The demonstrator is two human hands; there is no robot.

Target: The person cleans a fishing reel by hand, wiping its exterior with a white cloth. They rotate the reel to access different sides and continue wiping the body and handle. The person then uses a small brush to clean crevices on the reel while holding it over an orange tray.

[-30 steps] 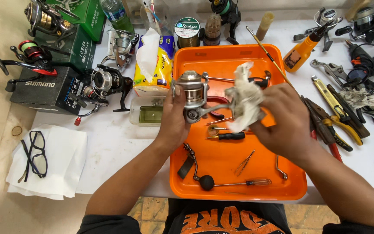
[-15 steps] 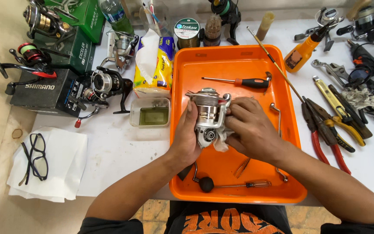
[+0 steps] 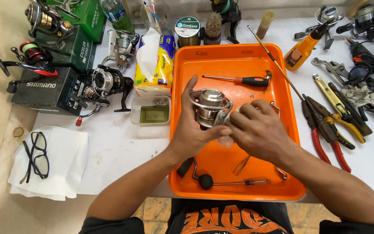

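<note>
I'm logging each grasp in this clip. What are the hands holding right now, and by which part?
A silver spinning reel, over the orange tray. The left hand cups its body from the side; the right hand grips its lower front. What the right fingers pinch is hidden.

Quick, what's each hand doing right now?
Left hand: closed around the silver fishing reel.
Right hand: fingers curled against the reel; a firm grip cannot be told.

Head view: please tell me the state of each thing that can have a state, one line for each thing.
Silver spinning reel: held over the tray, off the table.
Left hand: gripping the reel's side.
Right hand: fingers closed on the reel's front.
Orange tray: flat on the table, holding tools.
Red-handled screwdriver: lying loose in the tray.
Crank handle: detached, lying in the tray.
Glasses: unfolded, on white paper.
Small clear box: open, no lid on it.
</note>
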